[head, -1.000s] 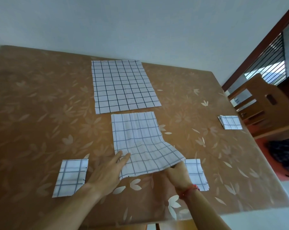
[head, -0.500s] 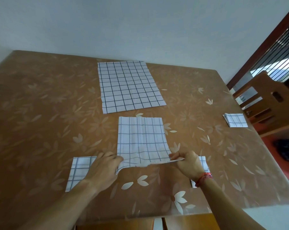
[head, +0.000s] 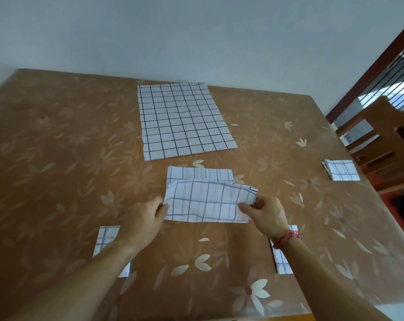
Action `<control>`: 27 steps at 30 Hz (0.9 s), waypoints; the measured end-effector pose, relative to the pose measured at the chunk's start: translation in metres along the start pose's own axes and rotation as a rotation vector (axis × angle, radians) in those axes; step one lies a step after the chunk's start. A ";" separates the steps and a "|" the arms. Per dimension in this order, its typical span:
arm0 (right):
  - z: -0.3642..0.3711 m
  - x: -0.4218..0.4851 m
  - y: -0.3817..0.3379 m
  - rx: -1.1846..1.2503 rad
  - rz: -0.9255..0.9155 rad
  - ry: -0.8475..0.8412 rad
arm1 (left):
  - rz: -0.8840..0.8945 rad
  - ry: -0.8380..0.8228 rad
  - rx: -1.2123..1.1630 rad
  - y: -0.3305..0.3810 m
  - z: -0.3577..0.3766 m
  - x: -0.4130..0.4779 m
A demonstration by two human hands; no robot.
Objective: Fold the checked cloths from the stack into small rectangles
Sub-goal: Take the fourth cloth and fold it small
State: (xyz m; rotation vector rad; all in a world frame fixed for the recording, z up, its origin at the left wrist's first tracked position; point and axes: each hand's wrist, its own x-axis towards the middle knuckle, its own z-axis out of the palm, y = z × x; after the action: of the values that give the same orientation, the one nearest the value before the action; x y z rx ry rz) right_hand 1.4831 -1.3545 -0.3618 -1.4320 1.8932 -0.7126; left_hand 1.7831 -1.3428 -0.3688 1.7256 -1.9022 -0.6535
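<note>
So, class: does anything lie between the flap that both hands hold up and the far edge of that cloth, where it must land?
Nothing visible does. The left hand and right hand pinch the raised flap of the checked cloth, and its far strip lies bare. The stack sits beyond it, apart.

Checked cloth [head: 208, 205], near edge doubled over, before flat stack [head: 184, 121]; 3 folded rectangles [head: 342, 170] around.

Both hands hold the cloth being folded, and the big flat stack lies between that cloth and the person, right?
Not quite. In the head view the left hand and the right hand do hold the cloth, but the stack lies beyond it, on the far side from the person.
</note>
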 end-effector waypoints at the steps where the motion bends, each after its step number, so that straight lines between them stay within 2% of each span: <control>1: 0.003 0.008 0.000 0.021 -0.002 0.012 | -0.025 0.017 -0.040 0.002 0.000 0.006; 10: 0.028 0.074 -0.007 0.160 0.075 0.054 | -0.309 -0.124 -0.313 0.002 0.015 0.032; 14: 0.039 0.090 -0.004 0.212 0.140 0.027 | -0.375 -0.142 -0.392 -0.011 0.028 0.034; 17: 0.044 0.090 0.005 0.154 0.191 0.017 | -0.371 -0.122 -0.419 -0.017 0.035 0.035; 21: 0.040 0.080 0.010 0.059 0.220 -0.028 | -0.330 -0.059 -0.367 -0.022 0.038 0.036; 27: 0.040 0.066 0.010 -0.053 0.159 -0.019 | -0.216 -0.011 -0.057 -0.041 0.045 0.037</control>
State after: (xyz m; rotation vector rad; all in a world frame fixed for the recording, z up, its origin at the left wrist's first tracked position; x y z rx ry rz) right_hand 1.4955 -1.4171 -0.4061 -1.2982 1.9984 -0.5746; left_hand 1.7823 -1.3818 -0.4279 1.9102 -1.7009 -0.7898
